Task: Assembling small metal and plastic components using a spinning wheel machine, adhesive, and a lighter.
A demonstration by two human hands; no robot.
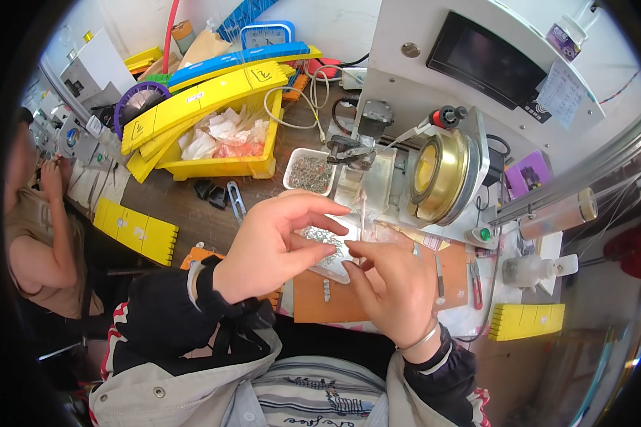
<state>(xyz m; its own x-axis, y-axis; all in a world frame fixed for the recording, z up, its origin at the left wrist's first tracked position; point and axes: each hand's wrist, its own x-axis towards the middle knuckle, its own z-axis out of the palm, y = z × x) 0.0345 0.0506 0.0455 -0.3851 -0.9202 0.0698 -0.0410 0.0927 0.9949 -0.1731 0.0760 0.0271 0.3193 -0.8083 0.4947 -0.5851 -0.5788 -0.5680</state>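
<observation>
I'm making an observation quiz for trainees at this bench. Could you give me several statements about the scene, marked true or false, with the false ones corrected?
1. The yellow plastic bin holds crumpled white material. True.
2. The left hand has its thumb pressed to its index fingertip. False: on the left hand, they are apart.
3. The white square dish of small parts stands right of the gold-coloured round drum. False: the dish is left of the drum.
4. The black rectangular screen is set in the pale machine housing. True.
5. The white shallow tray of small silvery pieces shows between the left hand and the right hand. True.
</observation>
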